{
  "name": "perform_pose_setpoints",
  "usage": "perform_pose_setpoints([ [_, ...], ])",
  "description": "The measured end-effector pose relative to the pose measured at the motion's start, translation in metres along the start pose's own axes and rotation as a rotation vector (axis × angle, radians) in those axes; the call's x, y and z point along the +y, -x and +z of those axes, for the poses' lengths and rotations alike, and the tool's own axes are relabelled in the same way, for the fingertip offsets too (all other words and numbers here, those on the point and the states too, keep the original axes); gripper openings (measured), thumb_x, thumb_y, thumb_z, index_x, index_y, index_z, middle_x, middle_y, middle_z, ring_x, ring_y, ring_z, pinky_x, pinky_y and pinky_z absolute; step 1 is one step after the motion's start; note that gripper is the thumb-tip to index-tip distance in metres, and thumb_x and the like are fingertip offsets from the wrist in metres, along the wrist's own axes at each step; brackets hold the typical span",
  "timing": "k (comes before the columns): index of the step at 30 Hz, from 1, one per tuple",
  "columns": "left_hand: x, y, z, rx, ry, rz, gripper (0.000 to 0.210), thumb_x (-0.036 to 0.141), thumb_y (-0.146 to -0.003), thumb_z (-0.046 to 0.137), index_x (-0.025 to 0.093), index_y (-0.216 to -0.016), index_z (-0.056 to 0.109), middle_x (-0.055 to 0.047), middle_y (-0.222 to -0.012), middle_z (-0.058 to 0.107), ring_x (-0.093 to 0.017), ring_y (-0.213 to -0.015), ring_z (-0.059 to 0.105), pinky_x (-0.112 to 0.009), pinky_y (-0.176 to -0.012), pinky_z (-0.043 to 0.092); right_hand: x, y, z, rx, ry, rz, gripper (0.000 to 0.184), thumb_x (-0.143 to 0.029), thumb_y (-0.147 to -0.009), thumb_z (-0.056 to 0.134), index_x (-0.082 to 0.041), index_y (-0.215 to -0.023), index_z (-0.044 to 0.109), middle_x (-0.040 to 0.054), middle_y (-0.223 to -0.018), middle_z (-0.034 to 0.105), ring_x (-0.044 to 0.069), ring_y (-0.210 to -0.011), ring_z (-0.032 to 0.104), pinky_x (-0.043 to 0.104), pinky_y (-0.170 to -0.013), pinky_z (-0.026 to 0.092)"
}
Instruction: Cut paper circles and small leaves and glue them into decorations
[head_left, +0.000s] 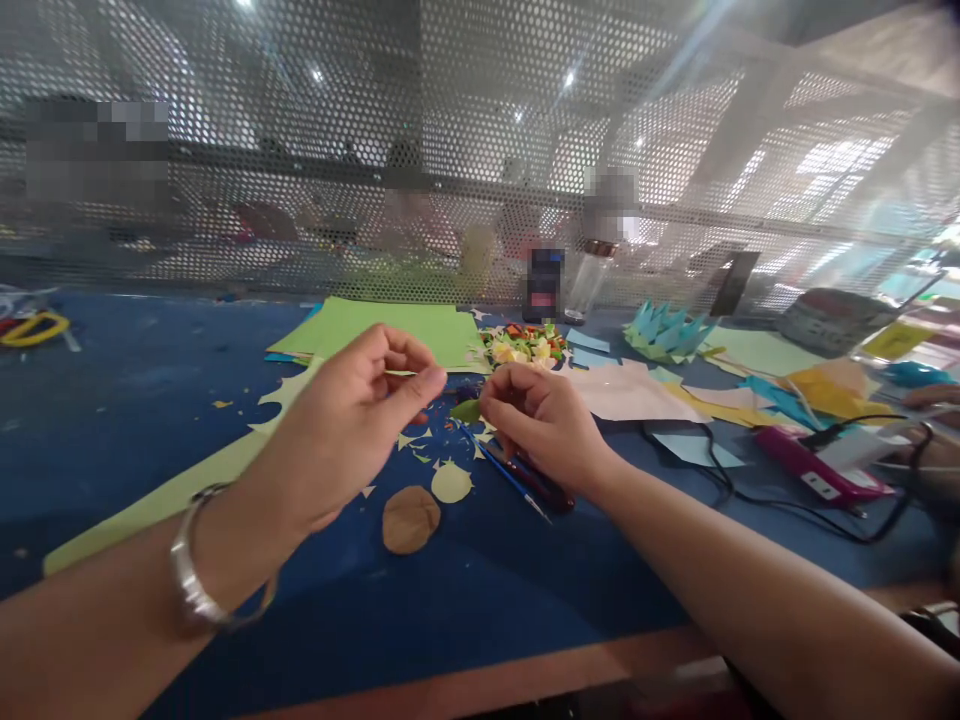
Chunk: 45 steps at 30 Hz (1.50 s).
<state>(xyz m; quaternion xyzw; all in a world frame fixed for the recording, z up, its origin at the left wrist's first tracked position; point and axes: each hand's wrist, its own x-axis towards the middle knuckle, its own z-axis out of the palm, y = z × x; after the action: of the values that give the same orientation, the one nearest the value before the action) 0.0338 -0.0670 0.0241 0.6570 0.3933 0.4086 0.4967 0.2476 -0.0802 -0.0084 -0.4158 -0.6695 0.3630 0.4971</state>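
My right hand [546, 420] has its fingers closed in a pinch over the middle of the table. A small green paper piece [466, 410] sticks out from its fingertips. To the left, level with it, my left hand [364, 415] is pinched, thumb against forefinger; whatever it may hold is hidden. Below the hands lie a brown paper circle [411, 520] and a pale yellow paper circle [451, 482]. A thin blue pen-like tool [514, 478] rests under my right hand, beside a dark red-handled tool [551, 490] that is partly covered.
Green paper sheets [405, 330] lie behind my hands, near a pile of coloured paper bits [525, 345]. Right: a blue-green folded paper piece [667, 332], a magenta power strip [817, 465] with black cable and another person's hand [934, 400]. A perforated metal screen [315, 190] borders the back.
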Motion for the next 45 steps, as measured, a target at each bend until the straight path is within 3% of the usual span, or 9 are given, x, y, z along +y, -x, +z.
perform_pose_setpoints([
  [3, -0.004, -0.018, 0.021, 0.024, 0.097, -0.053, 0.035, 0.045, -0.081, 0.077, 0.019, -0.102, 0.065, -0.004, -0.091, 0.07, -0.018, -0.084, 0.067, -0.03, -0.075, 0.057, 0.001, 0.0, 0.0, 0.004, 0.038, -0.014, 0.009, -0.021, -0.089, 0.061, -0.019, -0.081, 0.056, -0.0072, -0.064, 0.05, 0.006, -0.049, 0.047, 0.023, -0.048, 0.038],
  [6, -0.015, -0.022, 0.028, -0.052, 0.261, -0.145, 0.026, 0.036, -0.083, 0.077, 0.017, -0.098, 0.067, -0.004, -0.094, 0.07, -0.017, -0.085, 0.069, -0.031, -0.081, 0.058, 0.004, 0.0, 0.0, 0.026, 0.101, -0.054, 0.007, -0.02, -0.088, 0.061, -0.019, -0.082, 0.057, -0.0068, -0.065, 0.051, 0.007, -0.052, 0.048, 0.023, -0.051, 0.039],
  [10, -0.022, -0.018, 0.026, -0.124, 0.469, -0.219, 0.011, 0.024, -0.085, 0.076, 0.015, -0.088, 0.07, -0.004, -0.093, 0.071, -0.014, -0.084, 0.07, -0.027, -0.086, 0.057, 0.004, 0.0, 0.002, 0.053, 0.174, -0.106, 0.007, -0.018, -0.088, 0.06, -0.019, -0.082, 0.058, -0.0062, -0.065, 0.052, 0.007, -0.054, 0.048, 0.023, -0.052, 0.039],
  [15, -0.024, -0.018, 0.019, -0.081, 0.586, -0.271, 0.002, 0.014, -0.085, 0.074, 0.015, -0.084, 0.072, -0.004, -0.089, 0.072, -0.015, -0.084, 0.071, -0.024, -0.082, 0.058, 0.005, 0.001, 0.004, 0.086, 0.281, -0.195, 0.006, -0.018, -0.089, 0.061, -0.019, -0.083, 0.059, -0.0043, -0.069, 0.053, 0.008, -0.058, 0.048, 0.023, -0.053, 0.039],
  [22, -0.028, -0.017, 0.012, -0.061, 0.61, -0.256, 0.006, 0.018, -0.087, 0.073, 0.013, -0.089, 0.076, -0.008, -0.095, 0.073, -0.018, -0.089, 0.07, -0.028, -0.087, 0.058, 0.007, 0.004, 0.01, 0.082, 0.445, -0.331, 0.005, -0.018, -0.089, 0.062, -0.018, -0.084, 0.061, -0.0011, -0.075, 0.057, 0.009, -0.061, 0.05, 0.022, -0.056, 0.044],
  [29, -0.029, -0.02, 0.011, -0.058, 0.592, -0.243, 0.007, 0.017, -0.08, 0.079, 0.014, -0.087, 0.078, -0.007, -0.097, 0.073, -0.016, -0.089, 0.067, -0.026, -0.084, 0.056, 0.007, 0.006, 0.012, 0.057, 0.488, -0.325, 0.004, -0.021, -0.089, 0.065, -0.018, -0.09, 0.063, -0.0006, -0.078, 0.059, 0.007, -0.056, 0.051, 0.02, -0.051, 0.045],
  [35, -0.03, -0.021, 0.006, -0.063, 0.476, -0.197, 0.015, 0.027, -0.076, 0.082, 0.015, -0.084, 0.077, -0.005, -0.093, 0.073, -0.015, -0.085, 0.066, -0.026, -0.081, 0.054, 0.007, 0.005, 0.012, 0.056, 0.502, -0.32, 0.007, -0.024, -0.089, 0.067, -0.018, -0.091, 0.064, -0.0005, -0.08, 0.06, 0.007, -0.055, 0.051, 0.02, -0.052, 0.046],
  [41, -0.038, -0.029, -0.011, -0.189, -0.197, -0.004, 0.028, 0.043, -0.079, 0.078, 0.016, -0.087, 0.075, -0.006, -0.081, 0.073, -0.017, -0.074, 0.065, -0.031, -0.071, 0.054, 0.004, 0.006, 0.009, 0.048, 0.559, -0.311, 0.007, -0.023, -0.091, 0.063, -0.018, -0.086, 0.065, 0.001, -0.079, 0.062, 0.009, -0.06, 0.052, 0.022, -0.055, 0.045],
  [45, -0.042, -0.033, -0.017, -0.261, -0.298, -0.04, 0.029, 0.046, -0.081, 0.074, 0.016, -0.082, 0.071, -0.004, -0.074, 0.072, -0.017, -0.065, 0.064, -0.03, -0.064, 0.053, 0.004, 0.005, 0.007, 0.0, 0.619, -0.258, 0.01, -0.023, -0.091, 0.062, -0.018, -0.083, 0.064, 0.0009, -0.077, 0.062, 0.01, -0.06, 0.052, 0.023, -0.056, 0.043],
])
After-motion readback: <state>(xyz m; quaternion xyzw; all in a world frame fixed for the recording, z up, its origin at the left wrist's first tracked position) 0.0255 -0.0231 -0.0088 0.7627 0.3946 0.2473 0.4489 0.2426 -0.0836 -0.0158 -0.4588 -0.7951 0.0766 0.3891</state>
